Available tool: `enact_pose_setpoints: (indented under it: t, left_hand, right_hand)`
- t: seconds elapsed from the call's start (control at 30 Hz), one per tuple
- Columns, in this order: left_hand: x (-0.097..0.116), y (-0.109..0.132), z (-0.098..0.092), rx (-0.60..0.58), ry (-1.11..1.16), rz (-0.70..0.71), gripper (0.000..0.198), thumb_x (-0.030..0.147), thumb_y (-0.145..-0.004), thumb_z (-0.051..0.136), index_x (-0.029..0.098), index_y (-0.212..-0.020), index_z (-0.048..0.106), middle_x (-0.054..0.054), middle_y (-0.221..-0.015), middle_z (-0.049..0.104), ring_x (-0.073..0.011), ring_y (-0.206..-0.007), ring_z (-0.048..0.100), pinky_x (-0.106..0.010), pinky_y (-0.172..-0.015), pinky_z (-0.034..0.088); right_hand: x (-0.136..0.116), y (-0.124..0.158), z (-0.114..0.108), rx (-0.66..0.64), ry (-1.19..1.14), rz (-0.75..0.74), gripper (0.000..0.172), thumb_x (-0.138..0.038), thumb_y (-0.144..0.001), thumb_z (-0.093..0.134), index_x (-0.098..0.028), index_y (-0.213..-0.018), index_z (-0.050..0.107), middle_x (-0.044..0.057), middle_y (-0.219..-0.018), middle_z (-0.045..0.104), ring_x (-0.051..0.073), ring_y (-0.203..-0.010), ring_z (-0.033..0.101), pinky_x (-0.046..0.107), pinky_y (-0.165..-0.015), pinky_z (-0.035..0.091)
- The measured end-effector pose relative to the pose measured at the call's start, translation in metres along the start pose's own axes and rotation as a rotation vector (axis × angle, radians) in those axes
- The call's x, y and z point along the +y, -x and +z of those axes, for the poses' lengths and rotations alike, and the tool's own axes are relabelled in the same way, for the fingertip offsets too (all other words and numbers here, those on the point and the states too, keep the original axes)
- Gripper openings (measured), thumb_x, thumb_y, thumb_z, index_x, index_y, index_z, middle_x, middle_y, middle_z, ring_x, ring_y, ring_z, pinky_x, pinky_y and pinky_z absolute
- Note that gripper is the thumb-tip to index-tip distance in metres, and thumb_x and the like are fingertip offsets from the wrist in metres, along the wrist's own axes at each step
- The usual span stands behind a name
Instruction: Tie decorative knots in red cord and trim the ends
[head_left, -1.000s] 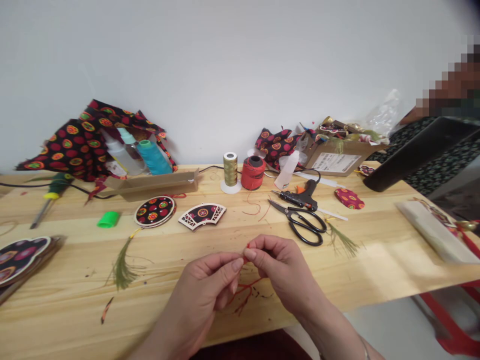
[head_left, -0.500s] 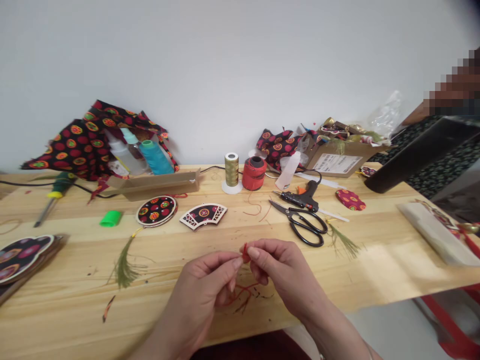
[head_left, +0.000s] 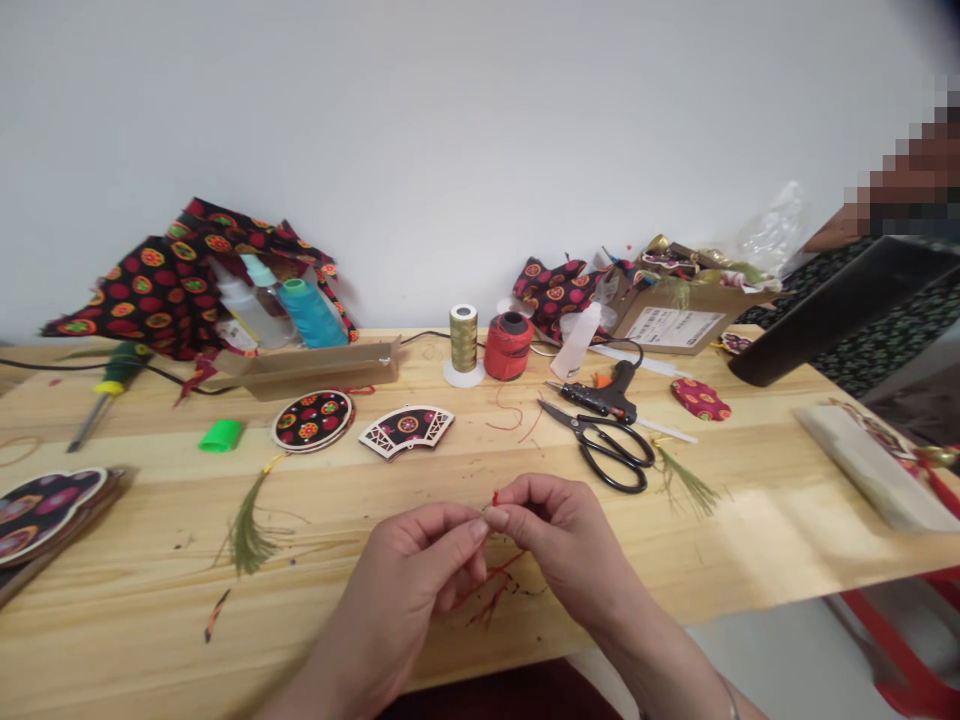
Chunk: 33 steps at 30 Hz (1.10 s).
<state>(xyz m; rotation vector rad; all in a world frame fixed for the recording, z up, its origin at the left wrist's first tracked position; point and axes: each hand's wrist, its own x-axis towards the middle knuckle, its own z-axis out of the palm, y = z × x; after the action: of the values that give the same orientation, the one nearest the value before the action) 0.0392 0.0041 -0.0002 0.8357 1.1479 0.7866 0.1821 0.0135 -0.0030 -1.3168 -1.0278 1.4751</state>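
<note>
The left hand and the right hand are meeting low in the middle, just above the front edge of the wooden surface. Both are pinching a thin red thread. The grip of each hand is closing tight on it, thumb against first finger, and the fingertips of the two hands are touching. A tiny red end is poking up above the pinch. The rest of the red thread is hanging down in loose loops between the hands and lying on the surface under them.

Black scissors are lying near the right hand, a bit farther back, with the blades closed. A black glue gun is sitting just behind the scissors. A red spool and a gold spool are standing side by side near the wall. A fan-shaped piece and a round piece, both with dotted cloth on them, are lying well behind the left hand. A green tassel is lying off to the left, and a small green cap is sitting behind it. Dotted cloth is piling up at the back left.
</note>
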Motion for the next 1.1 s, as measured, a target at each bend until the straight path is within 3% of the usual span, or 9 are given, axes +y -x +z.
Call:
enact_pose_setpoints:
  t: [0.17, 0.23, 0.3, 0.4, 0.53, 0.63, 0.77, 0.93, 1.1]
  left_hand:
    - [0.01, 0.001, -0.003, 0.069, -0.177, -0.011, 0.021, 0.034, -0.071, 0.064, 0.02, -0.086, 0.071, 0.005, -0.049, 0.054, -0.0075, -0.043, 0.036, -0.018, -0.041, 0.026]
    - [0.013, 0.001, -0.005, 0.109, -0.262, 0.029, 0.018, 0.033, -0.07, 0.065, 0.022, -0.083, 0.072, 0.0, -0.073, 0.067, -0.0125, -0.059, 0.052, -0.02, -0.047, 0.035]
    - [0.017, 0.0, -0.007, 0.126, -0.322, 0.093, 0.012, 0.031, -0.07, 0.065, 0.022, -0.073, 0.072, -0.003, -0.105, 0.067, -0.0185, -0.087, 0.058, -0.023, -0.063, 0.042]
    - [0.02, 0.002, -0.007, 0.116, -0.328, 0.111, 0.014, 0.031, -0.072, 0.063, 0.021, -0.064, 0.07, -0.004, -0.115, 0.063, -0.0223, -0.099, 0.057, -0.025, -0.071, 0.043]
    - [0.017, 0.003, -0.006, -0.017, -0.226, 0.013, 0.02, 0.033, -0.071, 0.064, 0.018, -0.058, 0.065, -0.007, -0.097, 0.069, -0.0175, -0.069, 0.06, -0.021, -0.045, 0.033]
    - [0.011, 0.002, -0.005, -0.14, -0.132, -0.05, 0.022, 0.033, -0.072, 0.064, 0.017, -0.058, 0.062, -0.001, -0.057, 0.063, -0.0084, -0.044, 0.044, -0.019, -0.041, 0.025]
    - [0.007, 0.0, -0.003, -0.236, -0.099, -0.025, 0.017, 0.03, -0.075, 0.062, 0.016, -0.065, 0.063, 0.003, -0.053, 0.059, -0.0057, -0.042, 0.037, -0.019, -0.044, 0.026]
    - [0.007, 0.001, 0.0, -0.187, -0.232, 0.034, 0.016, 0.028, -0.074, 0.061, 0.017, -0.062, 0.064, 0.004, -0.052, 0.053, -0.0072, -0.042, 0.038, -0.02, -0.043, 0.028]
    - [0.003, 0.001, 0.0, -0.072, -0.476, 0.291, 0.015, 0.025, -0.074, 0.059, 0.02, -0.065, 0.069, 0.001, -0.061, 0.055, -0.0134, -0.057, 0.049, -0.024, -0.055, 0.038]
  right_hand:
    - [-0.004, 0.0, -0.004, -0.021, 0.155, -0.061, 0.012, -0.02, -0.071, 0.062, -0.014, -0.061, 0.059, -0.004, -0.056, 0.053, 0.009, -0.055, 0.043, 0.02, -0.054, 0.035]
    - [-0.005, 0.0, -0.006, -0.007, 0.225, -0.096, 0.013, -0.02, -0.073, 0.06, -0.014, -0.062, 0.058, -0.004, -0.057, 0.053, 0.009, -0.056, 0.043, 0.02, -0.055, 0.035]
    - [-0.004, -0.001, -0.007, 0.016, 0.303, -0.154, 0.013, -0.021, -0.075, 0.058, -0.015, -0.063, 0.058, -0.004, -0.058, 0.053, 0.009, -0.057, 0.044, 0.021, -0.056, 0.036]
    - [-0.001, -0.001, -0.009, 0.064, 0.413, -0.264, 0.013, -0.02, -0.077, 0.057, -0.017, -0.065, 0.059, -0.003, -0.06, 0.056, 0.01, -0.058, 0.047, 0.021, -0.058, 0.037]
    - [-0.001, 0.0, -0.007, 0.107, 0.443, -0.317, 0.012, -0.019, -0.078, 0.055, -0.017, -0.067, 0.059, -0.002, -0.063, 0.059, 0.011, -0.06, 0.051, 0.021, -0.058, 0.039]
    - [-0.003, 0.002, -0.004, 0.098, 0.391, -0.279, 0.011, -0.018, -0.076, 0.056, -0.017, -0.066, 0.059, -0.002, -0.063, 0.06, 0.011, -0.059, 0.052, 0.021, -0.058, 0.04]
    - [-0.006, 0.003, -0.002, 0.045, 0.258, -0.18, 0.01, -0.017, -0.074, 0.056, -0.017, -0.064, 0.058, -0.004, -0.056, 0.057, 0.01, -0.054, 0.049, 0.02, -0.054, 0.039]
    - [-0.009, 0.001, -0.002, 0.02, 0.119, -0.083, 0.01, -0.015, -0.069, 0.061, -0.016, -0.06, 0.058, -0.004, -0.053, 0.057, 0.008, -0.05, 0.046, 0.019, -0.049, 0.035]
    - [-0.007, 0.001, -0.002, -0.054, -0.119, 0.009, 0.015, -0.022, -0.072, 0.062, -0.015, -0.061, 0.055, -0.002, -0.054, 0.058, 0.005, -0.043, 0.036, 0.018, -0.042, 0.027]
